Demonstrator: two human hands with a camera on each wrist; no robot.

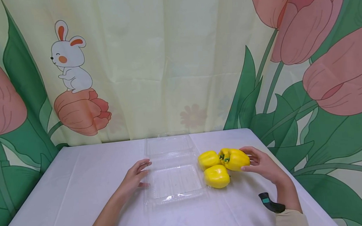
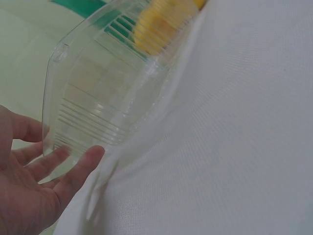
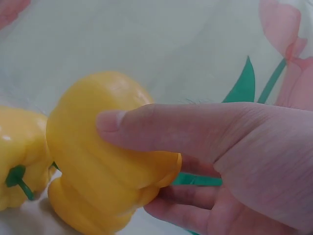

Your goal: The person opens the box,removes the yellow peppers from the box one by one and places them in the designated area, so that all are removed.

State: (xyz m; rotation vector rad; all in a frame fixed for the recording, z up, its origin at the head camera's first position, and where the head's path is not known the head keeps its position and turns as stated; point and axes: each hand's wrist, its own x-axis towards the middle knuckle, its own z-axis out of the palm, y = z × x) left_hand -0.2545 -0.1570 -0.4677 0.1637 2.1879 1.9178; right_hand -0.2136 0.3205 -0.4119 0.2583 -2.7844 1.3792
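Yellow bell peppers (image 1: pixel 217 177) with green stems sit close together right of a clear plastic clamshell container (image 1: pixel 175 181). My right hand (image 1: pixel 263 164) grips the rightmost bell pepper (image 1: pixel 238 160); in the right wrist view the thumb (image 3: pixel 146 128) lies across that bell pepper (image 3: pixel 93 161), other fingers on its far side. Another pepper behind it is partly hidden. The container lies unfolded, its lid (image 1: pixel 169 145) toward the back. My left hand (image 1: pixel 133 177) is at the container's left edge, fingers spread and loosely bent; whether they touch the plastic I cannot tell.
A white cloth (image 1: pixel 81 183) covers the table. Behind it hangs a curtain (image 1: pixel 137 61) printed with tulips and a rabbit. A black band (image 1: pixel 271 203) with a teal patch is by my right wrist.
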